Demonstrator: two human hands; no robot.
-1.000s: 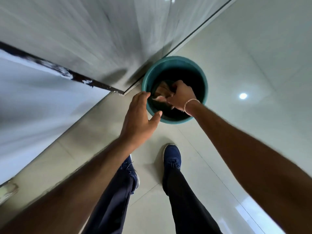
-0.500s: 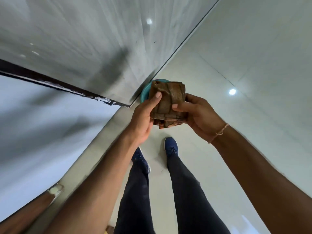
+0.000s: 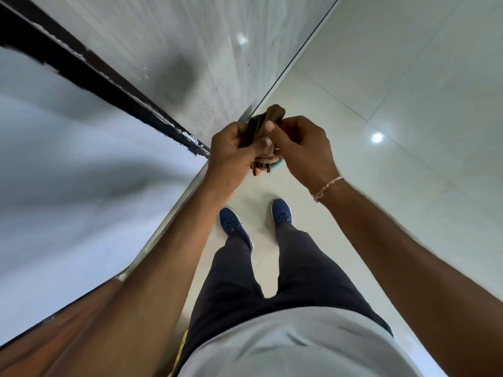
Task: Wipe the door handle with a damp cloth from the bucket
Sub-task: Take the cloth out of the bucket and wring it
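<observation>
Glossy pale floor tiles [image 3: 408, 77] with thin grout lines, a bright ceiling light's reflection [image 3: 377, 137] on them, grey streaked wall panel [image 3: 168, 50] meeting the floor at a dark seam, black chipped frame strip [image 3: 89, 72], blurred pale surface [image 3: 54, 172] at left

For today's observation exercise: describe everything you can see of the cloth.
The cloth is brown, soft fabric, bunched and squeezed between both hands. The left hand and right hand grip it together at chest height. One end pokes up above the fingers; a frayed, crumpled end hangs below. Whether it is wet cannot be told.
</observation>
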